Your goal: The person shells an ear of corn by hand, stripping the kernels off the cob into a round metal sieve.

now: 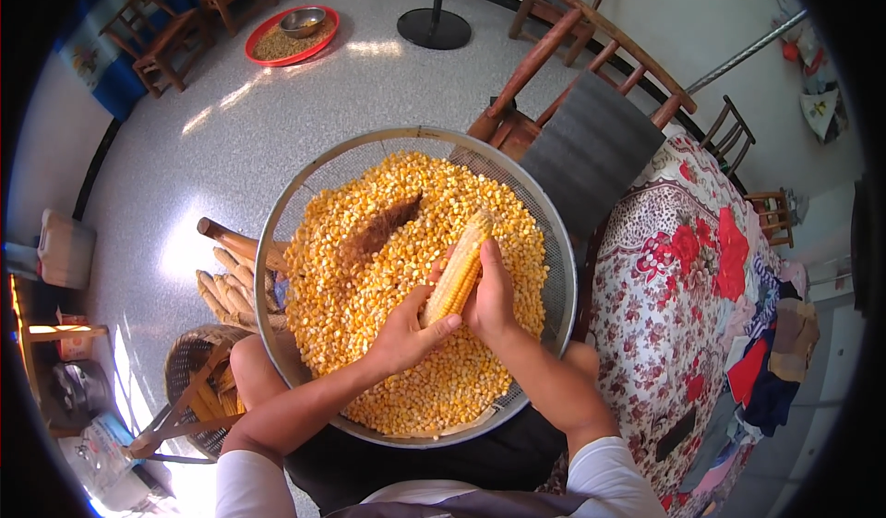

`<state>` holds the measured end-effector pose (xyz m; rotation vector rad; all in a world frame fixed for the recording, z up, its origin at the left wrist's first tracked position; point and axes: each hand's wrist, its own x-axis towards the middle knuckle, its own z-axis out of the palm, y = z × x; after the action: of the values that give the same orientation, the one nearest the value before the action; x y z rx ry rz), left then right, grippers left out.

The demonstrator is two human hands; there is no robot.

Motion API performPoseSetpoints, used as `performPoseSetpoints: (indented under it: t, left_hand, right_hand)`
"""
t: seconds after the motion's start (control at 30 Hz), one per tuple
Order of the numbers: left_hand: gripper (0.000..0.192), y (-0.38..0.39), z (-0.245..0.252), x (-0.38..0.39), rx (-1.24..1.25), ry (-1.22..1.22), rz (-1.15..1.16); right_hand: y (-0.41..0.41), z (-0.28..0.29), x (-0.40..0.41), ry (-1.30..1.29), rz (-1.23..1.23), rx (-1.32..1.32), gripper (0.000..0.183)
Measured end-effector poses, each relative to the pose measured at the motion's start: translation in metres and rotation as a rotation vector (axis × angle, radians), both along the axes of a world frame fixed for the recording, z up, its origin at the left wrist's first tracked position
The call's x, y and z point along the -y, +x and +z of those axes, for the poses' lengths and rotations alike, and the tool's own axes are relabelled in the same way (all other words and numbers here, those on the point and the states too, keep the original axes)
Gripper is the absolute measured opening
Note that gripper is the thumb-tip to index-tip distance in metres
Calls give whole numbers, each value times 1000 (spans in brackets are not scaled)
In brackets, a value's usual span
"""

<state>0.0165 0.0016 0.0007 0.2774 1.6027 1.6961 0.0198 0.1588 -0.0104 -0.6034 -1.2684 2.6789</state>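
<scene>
Between both hands I hold an ear of corn (457, 269), tilted with its pale tip up and to the right. Part of it looks stripped to the pale cob, while yellow kernels still line its lower right side. My left hand (413, 331) grips the lower end, thumb lying across it. Along the right side my right hand (495, 296) is closed on the ear, thumb pointing up. Beneath them a round metal mesh sieve (266, 269) rests over my lap, heaped with loose corn kernels (415, 393). A tuft of brown corn silk (381, 230) lies on the heap.
Bare cobs (232, 289) lie on the floor left of the sieve, near a wicker basket (181, 359) with corn ears. A wooden chair (512, 130) and a bed with a floral cover (637, 324) stand at right. Farther off sits a red tray (259, 59) of grain.
</scene>
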Motion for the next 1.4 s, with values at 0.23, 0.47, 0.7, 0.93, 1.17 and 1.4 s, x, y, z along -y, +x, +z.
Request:
performPoseSetpoints:
  t: [0.23, 0.47, 0.7, 0.93, 1.17, 1.4]
  left_hand:
    - [58, -5, 0, 5, -20, 78, -101]
    - [48, -4, -4, 4, 85, 25, -138]
    - [48, -1, 5, 1, -24, -41, -143]
    - [56, -6, -1, 6, 79, 61, -94]
    - [54, 3, -4, 3, -143, -84, -138]
    - [58, -5, 3, 3, 64, -28, -103]
  right_hand:
    - [-3, 17, -20, -71, 178, -132, 46]
    - [-1, 17, -30, -66, 217, -228, 30]
    - [-2, 13, -30, 67, 190, -72, 25]
    - [-1, 28, -31, -173, 259, -102, 39]
    - [-3, 13, -29, 93, 266, -87, 40]
    - [-3, 11, -30, -316, 210, -52, 54]
